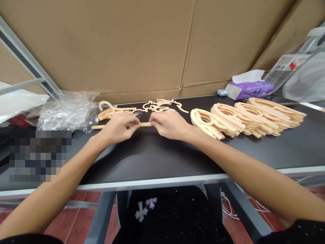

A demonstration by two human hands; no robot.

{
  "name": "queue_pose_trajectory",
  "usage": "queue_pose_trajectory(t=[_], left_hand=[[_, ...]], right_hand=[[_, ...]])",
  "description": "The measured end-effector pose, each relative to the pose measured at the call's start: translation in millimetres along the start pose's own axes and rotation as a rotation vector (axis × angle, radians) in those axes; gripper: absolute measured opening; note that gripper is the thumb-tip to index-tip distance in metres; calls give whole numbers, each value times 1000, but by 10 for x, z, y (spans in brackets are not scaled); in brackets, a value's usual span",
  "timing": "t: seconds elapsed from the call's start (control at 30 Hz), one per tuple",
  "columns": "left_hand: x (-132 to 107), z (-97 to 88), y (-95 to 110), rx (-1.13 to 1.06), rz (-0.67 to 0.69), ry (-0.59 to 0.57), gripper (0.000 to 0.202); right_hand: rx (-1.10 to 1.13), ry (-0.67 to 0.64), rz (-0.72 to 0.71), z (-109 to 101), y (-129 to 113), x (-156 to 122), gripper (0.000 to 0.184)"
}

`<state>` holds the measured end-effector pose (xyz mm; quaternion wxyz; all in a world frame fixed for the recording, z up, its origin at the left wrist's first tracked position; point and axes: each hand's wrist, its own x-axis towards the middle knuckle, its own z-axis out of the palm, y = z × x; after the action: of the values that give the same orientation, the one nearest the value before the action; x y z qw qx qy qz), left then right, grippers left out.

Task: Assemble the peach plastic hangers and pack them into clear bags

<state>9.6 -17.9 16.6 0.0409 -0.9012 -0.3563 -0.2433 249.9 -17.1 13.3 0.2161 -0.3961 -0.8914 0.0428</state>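
In the head view, a pale strip (145,124) is held low over the front of the table (162,156); whether the table is touched by it cannot be told. The strip is pinched by the fingers of the left hand (123,128) and of the right hand (169,125), with a short part bare between them. The work seems only partly done: at the right, flat cut-out pieces (254,118) are already laid in four stacks, while thin curved pieces (162,105) are left loose behind the hands.
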Motion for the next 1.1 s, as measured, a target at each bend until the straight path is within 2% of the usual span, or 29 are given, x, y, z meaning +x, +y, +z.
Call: queue_pose_trajectory(t=[0.2,0.27,0.37,0.5,0.57,0.63,0.7,0.77,0.87,0.93,1.0,1.1], left_hand=[[-16,-35,49,183,-28,305,15],[-25,-62,90,213,-60,364,14],[-25,-86,131,207,-168,386,18],[12,-62,87,-17,-315,358,33],[44,-35,38,-238,-320,381,43],[78,-10,-3,-507,-305,457,48],[110,0,-20,-745,-303,546,47],[135,-14,-11,-875,-298,620,43],[166,-92,48,-915,-185,719,42],[184,-171,117,-905,-74,796,40],[199,-251,198,-861,15,880,36],[198,-332,290,-743,95,985,32]], right_hand=[[242,263,92,10,43,45,16],[318,344,134,-12,40,56,13],[507,404,181,-38,18,60,10],[785,356,203,-25,-41,52,6],[875,306,178,11,-61,51,5],[900,264,143,59,-64,56,5],[842,253,111,105,-50,64,6],[711,297,101,134,-25,70,6],[427,419,100,134,25,71,14],[209,442,108,116,56,65,20],[6,375,140,104,79,59,26],[-184,183,236,117,98,56,33]])
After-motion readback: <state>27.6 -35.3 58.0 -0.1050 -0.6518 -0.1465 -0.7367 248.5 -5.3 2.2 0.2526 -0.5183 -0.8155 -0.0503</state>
